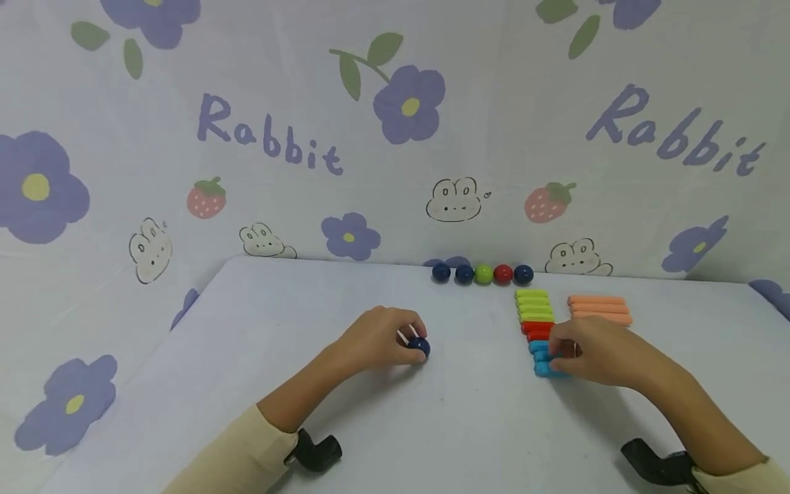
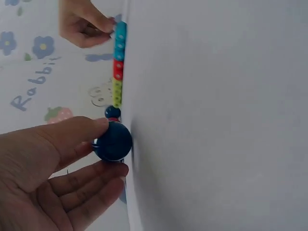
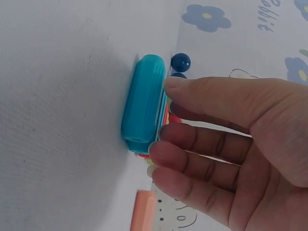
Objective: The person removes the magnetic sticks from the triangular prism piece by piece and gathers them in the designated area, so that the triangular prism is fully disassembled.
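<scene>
My left hand [image 1: 379, 339] pinches a dark blue ball [image 1: 419, 347] low over the white tabletop; in the left wrist view thumb and fingers lie at opposite sides of the ball [image 2: 113, 141]. My right hand [image 1: 595, 351] is at the near end of a column of short ribbed sticks, its thumb and fingers spread over the blue sticks [image 1: 546, 369]. In the right wrist view the nearest blue stick [image 3: 143, 98] lies on the table beside the fingertips, with no stick visibly gripped. Behind the blue ones lie red sticks [image 1: 535, 328], then several green sticks [image 1: 533, 302].
Along the back edge stands a row of balls: dark blue balls [image 1: 464, 274], a green ball [image 1: 484, 274] and a red ball [image 1: 503, 274]. Orange sticks [image 1: 599, 307] lie right of the column, partly behind the right hand. A patterned cloth [image 1: 278, 206] hangs behind the table.
</scene>
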The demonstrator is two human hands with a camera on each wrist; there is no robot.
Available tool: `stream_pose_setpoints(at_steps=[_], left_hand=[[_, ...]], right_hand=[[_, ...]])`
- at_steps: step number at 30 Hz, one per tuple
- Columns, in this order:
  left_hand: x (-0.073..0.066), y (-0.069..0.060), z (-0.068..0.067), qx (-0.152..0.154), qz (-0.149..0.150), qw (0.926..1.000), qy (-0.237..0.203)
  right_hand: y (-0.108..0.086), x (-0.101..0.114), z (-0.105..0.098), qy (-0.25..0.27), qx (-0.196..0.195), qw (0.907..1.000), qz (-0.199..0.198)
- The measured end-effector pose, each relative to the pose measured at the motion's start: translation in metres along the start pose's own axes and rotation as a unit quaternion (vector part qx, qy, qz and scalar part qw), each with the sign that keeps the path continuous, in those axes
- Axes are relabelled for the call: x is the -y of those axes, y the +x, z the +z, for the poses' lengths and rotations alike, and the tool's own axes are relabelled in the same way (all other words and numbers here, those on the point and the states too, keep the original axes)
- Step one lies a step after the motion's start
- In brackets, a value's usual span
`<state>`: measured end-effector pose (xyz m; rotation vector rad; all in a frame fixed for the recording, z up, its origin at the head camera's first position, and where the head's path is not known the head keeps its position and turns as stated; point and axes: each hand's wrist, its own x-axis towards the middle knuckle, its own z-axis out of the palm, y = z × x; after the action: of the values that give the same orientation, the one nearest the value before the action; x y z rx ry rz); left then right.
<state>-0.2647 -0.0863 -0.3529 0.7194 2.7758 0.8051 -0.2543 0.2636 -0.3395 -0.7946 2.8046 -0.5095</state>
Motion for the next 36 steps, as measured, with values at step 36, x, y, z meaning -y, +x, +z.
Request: stream_pose_setpoints(at_steps=[36], left_hand=[[0.04,0.114,-0.007,-0.128,-0.114,0.9852,-0.007]], right_hand=[[0.003,0.002,0.006,0.004,-0.016,0.9998,-0.012]])
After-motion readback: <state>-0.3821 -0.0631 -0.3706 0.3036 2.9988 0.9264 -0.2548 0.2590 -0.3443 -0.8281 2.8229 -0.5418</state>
